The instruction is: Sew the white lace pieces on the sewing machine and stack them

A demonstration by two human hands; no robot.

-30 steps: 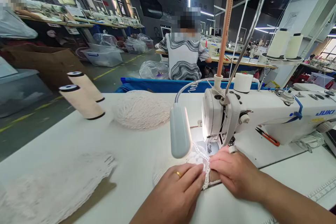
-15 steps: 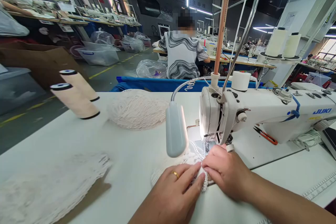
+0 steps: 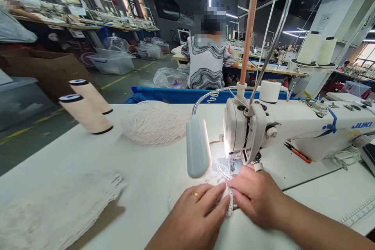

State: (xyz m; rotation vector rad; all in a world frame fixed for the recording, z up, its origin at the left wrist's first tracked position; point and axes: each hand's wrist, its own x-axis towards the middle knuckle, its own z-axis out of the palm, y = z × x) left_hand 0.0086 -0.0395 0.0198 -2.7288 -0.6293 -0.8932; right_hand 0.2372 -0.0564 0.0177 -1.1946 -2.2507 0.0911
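My left hand (image 3: 193,218), with a gold ring, lies with fingers pressed down on a white lace piece (image 3: 221,174) on the table. My right hand (image 3: 258,195) presses on the same lace from the right, fingertips close to the needle of the white sewing machine (image 3: 293,125). The lace runs from between my hands up under the presser foot (image 3: 233,163). A grey gooseneck lamp (image 3: 197,146) hangs just left of the needle and hides part of the lace.
Two cream thread cones (image 3: 86,109) lie at the table's far left, a heap of white lace (image 3: 154,125) behind the lamp, another pile (image 3: 58,207) at front left. Red-handled snips (image 3: 299,153) rest under the machine arm. A person (image 3: 208,60) sits at a table beyond.
Both hands stay on the lace in front of the needle, shifting only slightly toward and away from it. The view has swayed a little.
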